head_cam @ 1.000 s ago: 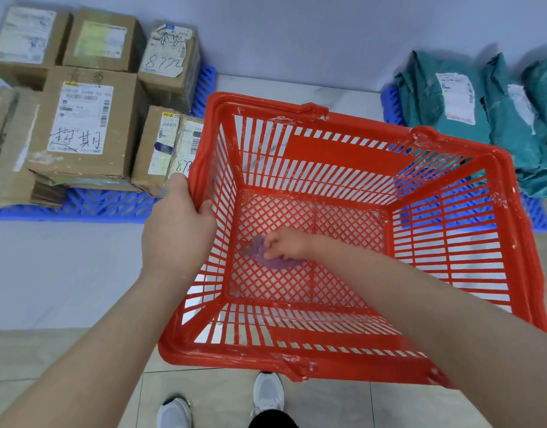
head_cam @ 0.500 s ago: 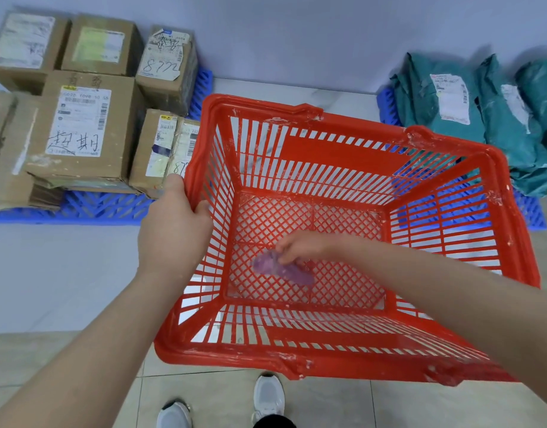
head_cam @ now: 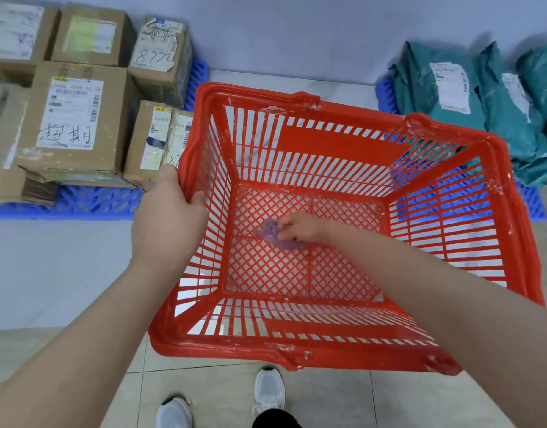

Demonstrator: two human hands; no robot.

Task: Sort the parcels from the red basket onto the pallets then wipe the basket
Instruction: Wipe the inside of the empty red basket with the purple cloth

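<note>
Red basket (head_cam: 343, 143) rim gripped by left hand (head_cam: 168, 220); right hand (head_cam: 300, 227) clutching purple cloth (head_cam: 273, 234) mid-floor.

- The left hand (head_cam: 165, 220) grips the left rim of the red basket (head_cam: 352, 146), holding it above the floor.
- The right hand (head_cam: 300, 227) presses a purple cloth (head_cam: 273, 236) on the mesh bottom.
- Cardboard boxes (head_cam: 74, 115) lie on a blue pallet (head_cam: 96, 200) at left; teal bags (head_cam: 470, 97) at right.
- 2 white shoes (head_cam: 269, 393) show below.

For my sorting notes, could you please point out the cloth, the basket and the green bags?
cloth (head_cam: 273, 234): head view, purple part beside the fingers.
basket (head_cam: 343, 145): head view, far wall panel.
green bags (head_cam: 426, 97): head view, leftmost bag's front.
</note>
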